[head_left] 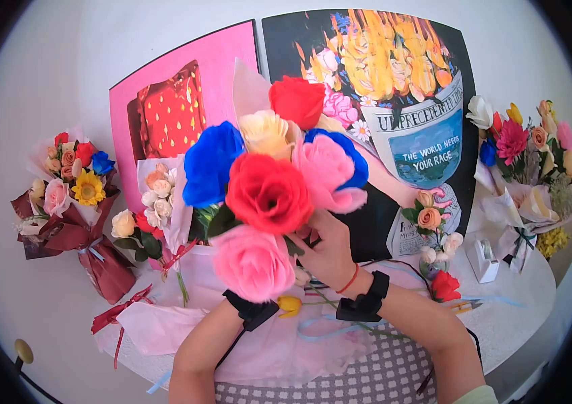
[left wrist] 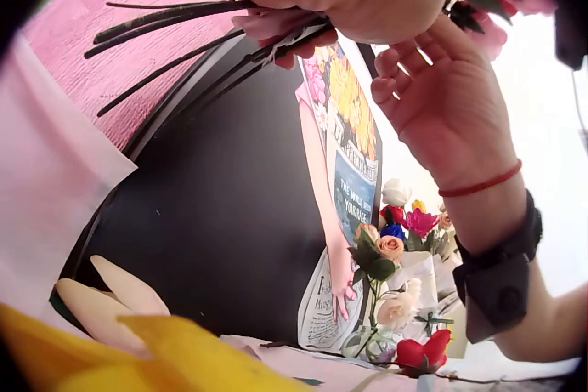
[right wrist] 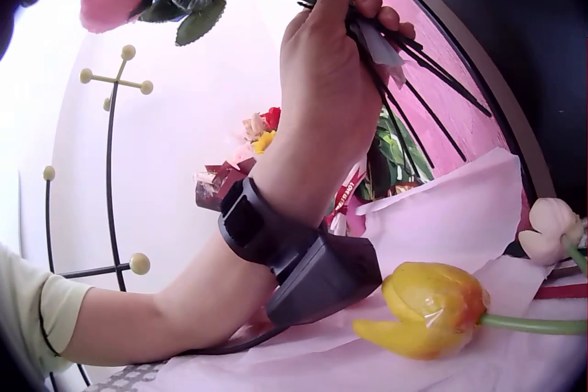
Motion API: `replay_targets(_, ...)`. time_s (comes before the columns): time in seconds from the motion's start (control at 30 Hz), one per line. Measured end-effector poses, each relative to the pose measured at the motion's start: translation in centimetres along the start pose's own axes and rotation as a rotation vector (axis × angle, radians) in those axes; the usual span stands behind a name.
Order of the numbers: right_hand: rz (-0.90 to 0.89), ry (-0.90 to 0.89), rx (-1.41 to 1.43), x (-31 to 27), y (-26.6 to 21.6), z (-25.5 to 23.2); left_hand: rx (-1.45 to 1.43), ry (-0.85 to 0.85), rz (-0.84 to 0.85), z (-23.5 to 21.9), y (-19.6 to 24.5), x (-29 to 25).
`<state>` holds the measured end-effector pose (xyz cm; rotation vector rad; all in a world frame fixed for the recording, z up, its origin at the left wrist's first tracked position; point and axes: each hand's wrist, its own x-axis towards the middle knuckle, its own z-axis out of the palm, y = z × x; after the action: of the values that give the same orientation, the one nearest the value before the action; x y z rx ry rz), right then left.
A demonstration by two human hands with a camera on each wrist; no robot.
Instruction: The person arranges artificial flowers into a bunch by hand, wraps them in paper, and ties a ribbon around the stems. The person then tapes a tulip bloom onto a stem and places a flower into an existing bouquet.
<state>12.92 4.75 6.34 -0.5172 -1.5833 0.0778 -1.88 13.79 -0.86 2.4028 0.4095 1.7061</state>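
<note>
A bunch of artificial roses (head_left: 269, 192) in red, pink, blue and cream is held up in front of me. My left hand (right wrist: 322, 70) grips its dark stems (right wrist: 413, 102) in curled fingers. From the head view that hand is hidden behind the lower pink rose (head_left: 253, 266). Close under the flower heads, on the right side, my right hand (head_left: 326, 250) has thumb and forefinger at a green leaf and the stems. Its other fingers (left wrist: 401, 70) curve loosely in the left wrist view. The bare stem ends spread out below the left hand.
A yellow tulip (right wrist: 432, 309) lies on pale pink wrapping paper (head_left: 165, 323) across the table. Wrapped bouquets stand left (head_left: 80, 209) and right (head_left: 532, 182). Two paintings (head_left: 232, 60) lean behind. A red rose (head_left: 445, 286), tape dispenser (head_left: 483, 261) and small vase (head_left: 434, 266) sit at right.
</note>
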Motion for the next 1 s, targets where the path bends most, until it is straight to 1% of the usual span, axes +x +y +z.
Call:
replay_targets(0.03, -0.063, 0.002, -0.049, -0.2, 0.1, -0.2, 0.004, 0.001, 0.003, -0.1, -0.3, 0.0)
replay_targets(0.07, -0.124, 0.005, -0.097, -0.4, 0.1, -0.4, 0.007, 0.003, 0.001, -0.3, -0.1, -1.3)
replay_targets(0.1, -0.113, -0.045, -0.062, -0.5, 0.2, -0.6, 0.009, 0.004, -0.002, -0.3, 0.0, -0.6)
replay_targets(0.13, -0.113, -0.043, -0.06, -0.6, 0.3, -0.7, 0.01, 0.004, -0.006, -0.5, 0.2, -0.3)
replay_targets(0.2, -0.159, -0.035, -0.021, -0.9, 0.6, -0.8, 0.01, 0.004, -0.014, 0.4, 0.2, 1.1)
replay_targets(0.23, -0.157, -0.033, -0.021, -0.8, 0.6, -1.1, 0.009, 0.003, -0.019, 2.0, 0.0, 4.5)
replay_targets(0.3, -0.326, 0.025, 0.007, -0.6, 0.5, -1.7, 0.004, -0.001, -0.029, 1.4, 0.2, 3.9)
replay_targets(0.33, -0.321, 0.028, 0.006, -0.4, 0.6, -2.0, 0.001, -0.004, -0.035, 0.7, 0.3, 3.1)
replay_targets(0.4, -0.327, 0.026, 0.009, -0.4, 0.6, -2.3, -0.004, -0.011, -0.052, -1.3, 0.9, -1.4)
replay_targets(0.43, -0.19, 0.13, 0.281, -0.5, 0.1, -1.8, -0.006, -0.013, -0.062, -1.7, 1.0, -1.8)
replay_targets(0.47, -0.183, 0.131, 0.282, -0.6, 0.5, -2.1, -0.007, -0.014, -0.072, -2.6, 1.2, -2.9)
replay_targets(0.53, -0.243, -0.006, 0.103, -0.4, 1.2, -3.0, -0.01, -0.017, -0.093, -3.5, 1.5, -3.7)
replay_targets(0.57, -0.21, 0.058, 0.21, -0.4, 1.1, -2.7, -0.01, -0.018, -0.102, -3.9, 1.7, -4.3)
replay_targets(0.6, -0.206, 0.06, 0.212, -0.3, 0.8, -3.0, -0.01, -0.018, -0.109, -4.1, 2.3, -4.9)
replay_targets(0.67, -0.176, 0.028, 0.083, -0.2, 0.6, -3.8, -0.008, -0.017, -0.124, -3.9, 1.9, -3.3)
replay_targets(0.7, -0.174, 0.028, 0.089, -0.1, 0.5, -3.8, -0.005, -0.014, -0.131, -3.6, 1.6, -0.5)
replay_targets(0.77, -0.035, 0.038, 0.177, 0.0, 0.5, -3.7, 0.002, -0.008, -0.144, 1.6, 1.9, 0.6)
replay_targets(0.8, -0.035, 0.037, 0.181, 0.0, 0.9, -3.6, 0.004, -0.005, -0.149, 0.9, 1.9, 1.2)
replay_targets(0.83, 0.032, 0.016, 0.285, 0.0, 1.6, -3.4, 0.006, -0.004, -0.152, 1.4, 1.7, 2.7)
replay_targets(0.87, 0.098, -0.004, 0.387, 0.0, 2.0, -3.3, 0.007, -0.003, -0.156, 1.5, 1.8, 3.0)
replay_targets(0.9, 0.098, -0.002, 0.389, 0.0, 1.9, -3.2, 0.007, -0.002, -0.159, 1.1, 2.2, 2.0)
replay_targets(0.97, 0.136, -0.088, 0.433, 0.1, 1.7, -3.2, 0.007, 0.0, -0.165, 1.0, 2.3, 1.8)
replay_targets(1.0, 0.136, -0.087, 0.432, 0.1, 1.6, -3.3, 0.006, 0.001, -0.168, 1.4, 2.5, 1.3)
